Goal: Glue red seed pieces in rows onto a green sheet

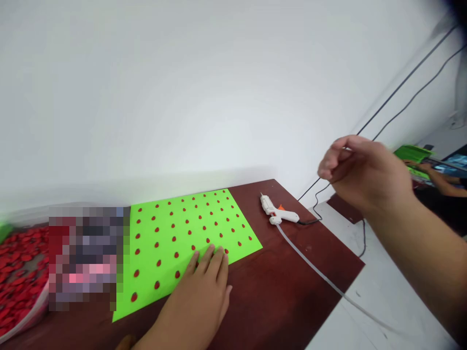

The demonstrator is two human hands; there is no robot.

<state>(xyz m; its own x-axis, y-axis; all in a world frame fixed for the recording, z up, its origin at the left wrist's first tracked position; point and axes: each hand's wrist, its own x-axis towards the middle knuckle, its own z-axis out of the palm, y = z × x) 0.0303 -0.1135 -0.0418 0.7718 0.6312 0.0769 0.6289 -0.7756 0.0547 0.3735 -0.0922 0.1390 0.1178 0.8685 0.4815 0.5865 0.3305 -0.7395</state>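
Observation:
A bright green sheet [204, 221] lies flat on the dark red table, with rows of small red oval pieces [156, 285] with dark ends spaced over it. My left hand [204, 287] rests palm down on its front edge, fingers stretched out and covering some pieces. Raised off the table at the right is my right hand [365, 175], fingers loosely curled, slightly blurred; nothing shows in it. A white glue gun [270, 206] with an orange trigger lies right of the sheet, a long pale glue stick [314, 267] trailing from its back.
A clear container [36, 304] with many red pieces [22, 257] stands at the left, next to a pixelated patch. Behind the table [270, 291] rises a white wall [204, 97]. A black cord [312, 222] runs off the glue gun. Another person's arm [443, 182] shows far right.

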